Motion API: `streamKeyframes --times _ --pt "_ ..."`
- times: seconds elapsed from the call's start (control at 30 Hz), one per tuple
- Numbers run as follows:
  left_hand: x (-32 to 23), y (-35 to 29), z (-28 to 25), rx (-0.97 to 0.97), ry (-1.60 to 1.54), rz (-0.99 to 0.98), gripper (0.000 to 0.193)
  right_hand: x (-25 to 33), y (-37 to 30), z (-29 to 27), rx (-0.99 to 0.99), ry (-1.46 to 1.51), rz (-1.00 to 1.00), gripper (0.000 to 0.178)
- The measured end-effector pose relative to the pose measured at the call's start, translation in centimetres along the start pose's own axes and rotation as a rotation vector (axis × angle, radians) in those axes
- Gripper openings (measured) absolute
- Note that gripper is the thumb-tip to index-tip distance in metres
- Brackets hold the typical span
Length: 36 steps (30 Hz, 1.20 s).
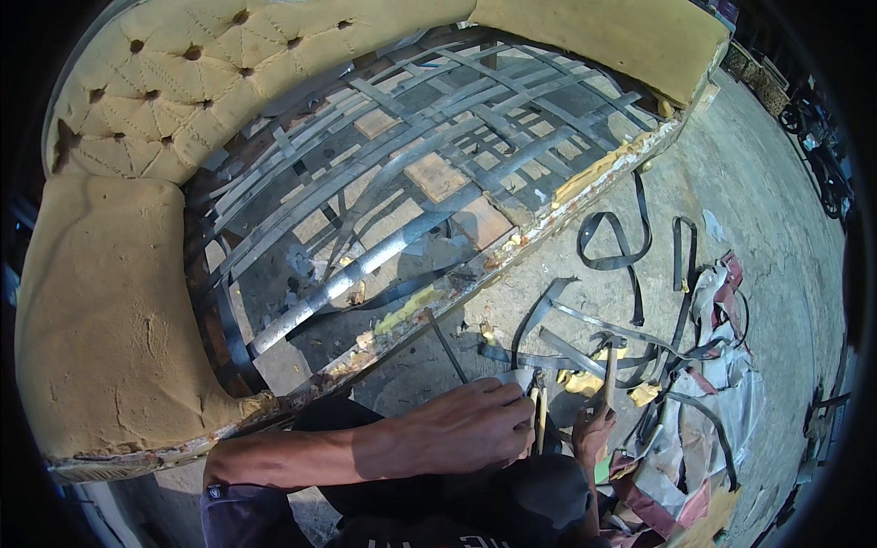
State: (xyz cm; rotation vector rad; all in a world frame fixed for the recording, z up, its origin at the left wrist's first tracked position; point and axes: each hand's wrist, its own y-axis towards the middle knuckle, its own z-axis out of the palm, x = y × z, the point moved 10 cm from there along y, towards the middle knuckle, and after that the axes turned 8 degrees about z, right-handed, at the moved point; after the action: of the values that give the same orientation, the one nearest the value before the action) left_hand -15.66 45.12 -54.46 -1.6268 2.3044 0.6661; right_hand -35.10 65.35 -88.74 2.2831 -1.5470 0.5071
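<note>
My left hand (480,422) is closed, its forearm reaching across from the lower left. A thin dark metal rod (446,347) runs from the sofa frame's front rail (438,306) to this hand; its other end is hidden behind the fingers. Right beside those fingertips stands a long tool with light yellowish handles (540,418), partly covered. Lower and to the right, my right hand (594,433) grips the wooden handle of a hammer (610,370), head upward. The frame carries a lattice of grey webbing straps (420,119) and ragged foam remains along its rail.
Buttoned tan foam (196,68) forms the backrest, with a padded arm (110,320) at left. Loose black straps (614,260) and yellow foam scraps (585,382) lie on the concrete floor (731,201). Torn fabric (690,447) is heaped at right. A motorcycle (822,164) stands farther off.
</note>
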Motion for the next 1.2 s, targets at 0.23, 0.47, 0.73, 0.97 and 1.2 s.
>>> streamKeyframes --times 0.23,0.47,0.73,0.97,1.2 --pt "2.5 1.9 0.3 -0.066 -0.054 0.044 0.024 -8.9 4.9 2.0 -0.035 -0.033 0.339 0.053" --pt "2.5 3.6 0.7 -0.138 0.010 0.038 0.029 -9.2 5.9 3.9 0.225 0.380 0.471 0.034" --pt "5.3 4.5 0.7 -0.143 0.035 -0.108 0.033 7.3 2.9 -7.0 0.259 1.197 0.403 0.034" --pt "7.6 5.6 1.0 -0.105 0.004 -0.282 0.034 14.9 -0.6 -14.4 0.291 1.562 0.118 0.047" --pt "8.2 5.9 1.0 -0.097 0.035 -0.307 0.014 14.2 -4.6 -10.9 0.306 0.893 -0.076 0.051"
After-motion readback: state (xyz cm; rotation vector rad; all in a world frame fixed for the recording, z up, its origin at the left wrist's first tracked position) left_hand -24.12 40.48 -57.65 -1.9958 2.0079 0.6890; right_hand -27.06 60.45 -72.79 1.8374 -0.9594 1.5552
